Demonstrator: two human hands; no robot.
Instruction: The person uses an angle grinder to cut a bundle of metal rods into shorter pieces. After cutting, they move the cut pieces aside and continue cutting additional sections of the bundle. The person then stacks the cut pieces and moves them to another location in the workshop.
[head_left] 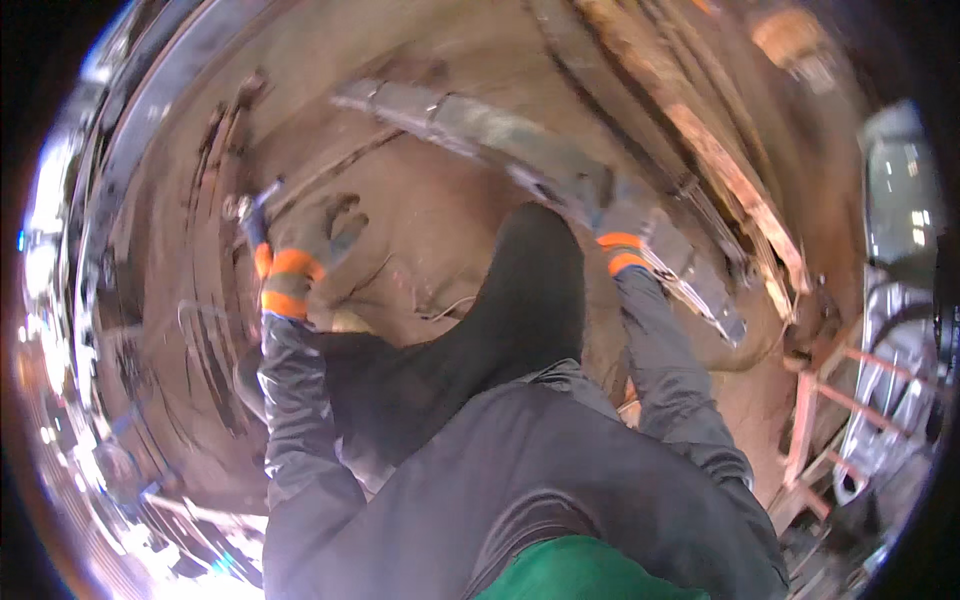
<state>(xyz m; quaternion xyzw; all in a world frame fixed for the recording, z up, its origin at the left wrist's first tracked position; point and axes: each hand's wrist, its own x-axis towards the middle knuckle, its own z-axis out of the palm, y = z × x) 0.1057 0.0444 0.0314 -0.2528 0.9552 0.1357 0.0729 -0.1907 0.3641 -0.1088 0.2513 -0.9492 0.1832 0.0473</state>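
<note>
My right hand (626, 212), in a grey glove with an orange-banded cuff, grips the edge of a long, bent grey metal piece (480, 125). That piece runs slantwise from the far middle to the right of my knee, with one end tilted near my right forearm. My left hand (318, 238), gloved alike, is over the ground at the left with fingers loosely bent and apart. Just left of its cuff shows a tool with a blue and orange handle (256, 228) and a shiny metal end. Blur hides its kind, and whether the hand touches it I cannot tell.
Long rusty beams (715, 150) lie to the far right. A reddish metal frame (803, 425) stands at the right beside a silvery panel-like part (885, 370). Dark bars (215, 150) lie on the brown ground (420, 230) at the left. My bent knee (535, 260) is between my hands.
</note>
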